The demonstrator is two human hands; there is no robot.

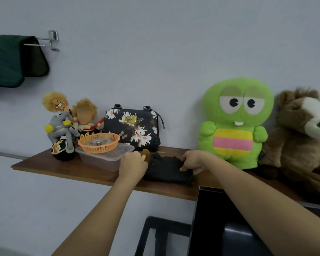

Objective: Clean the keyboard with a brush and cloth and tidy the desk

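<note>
So both hands are up on the wooden shelf (67, 168) here, not down at the table. The left hand (132, 164) has its fingers (137, 156) curled shut around a small brush (146, 154); the brown bristle tuft pokes out just past the fingertips and a bit of yellowish handle shows beside them. The right hand (192, 160) lies on a dark folded cloth (166, 169), fingers bent and pressing its top edge, but I can't tell if it's truly pinching it or just resting there. My guess is they're either fetching the two cleaning tools or parking them back where they live, since brush and cloth sit right next to each other between the two hands. No keyboard in view at all. Just left of the left fingers there's one clear plastic tub (107, 156) with one orange basket (99, 142) stacked on it, probably to save room. Behind the fingers stands one floral bag (132, 129). Beyond the right fingers are two big plushies, a green frog (235, 124) and a brown horse (301, 137), leaned on the wall so they stay up. Two yarn-haired dolls (63, 122) sit far left.
</note>
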